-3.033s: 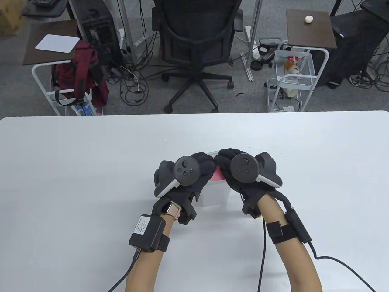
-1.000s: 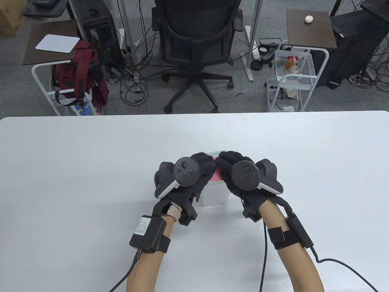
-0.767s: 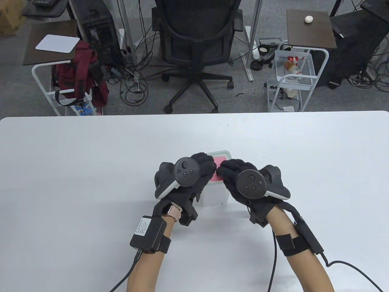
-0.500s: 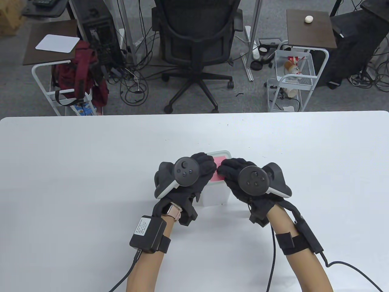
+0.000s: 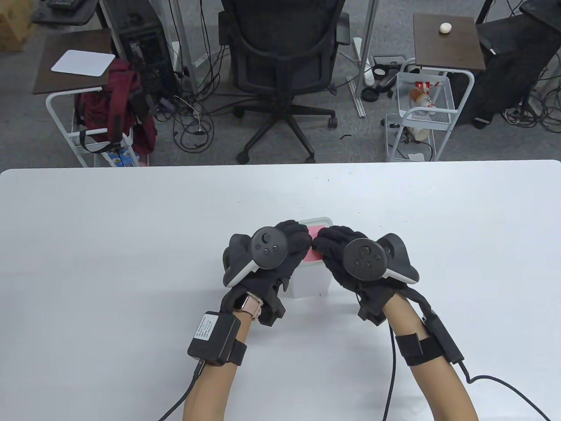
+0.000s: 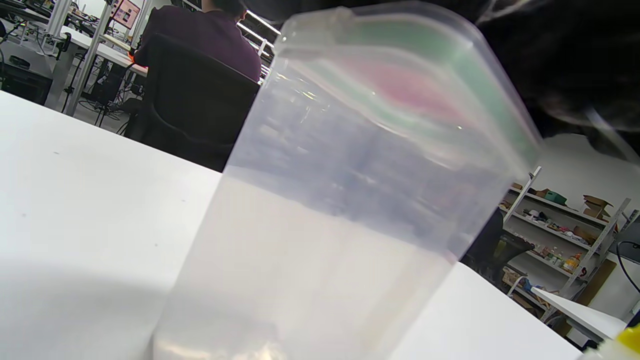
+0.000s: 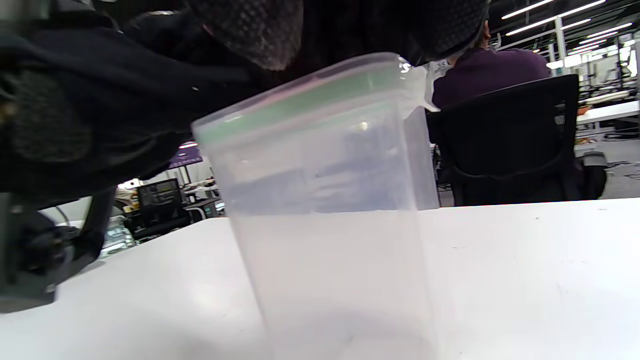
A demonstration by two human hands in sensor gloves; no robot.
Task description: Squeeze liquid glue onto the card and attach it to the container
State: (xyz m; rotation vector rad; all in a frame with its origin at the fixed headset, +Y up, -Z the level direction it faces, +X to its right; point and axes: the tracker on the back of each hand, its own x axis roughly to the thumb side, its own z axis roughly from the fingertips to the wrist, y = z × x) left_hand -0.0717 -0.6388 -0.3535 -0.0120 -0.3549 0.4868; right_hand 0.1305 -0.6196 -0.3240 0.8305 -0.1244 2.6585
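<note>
A clear plastic container (image 5: pixel 312 280) with a lid stands upright on the white table (image 5: pixel 131 228). It fills the left wrist view (image 6: pixel 340 210) and the right wrist view (image 7: pixel 330 220). A pink card (image 5: pixel 314 231) lies flat on the lid. My left hand (image 5: pixel 291 243) rests on the lid's left part, fingers on the card. My right hand (image 5: pixel 331 243) presses its fingers on the card from the right. Most of the card is hidden under both hands. A yellow thing (image 6: pixel 627 337) shows at the left wrist view's bottom right corner.
The table's far edge (image 5: pixel 280 164) runs across the middle of the table view. Behind it stand a black office chair (image 5: pixel 285 52) and a white wire cart (image 5: pixel 420 109). Cables run from both forearms off the bottom edge.
My right hand slid a little to the right and toward me on the lid, so more of the card's far end shows. My left hand stayed still.
</note>
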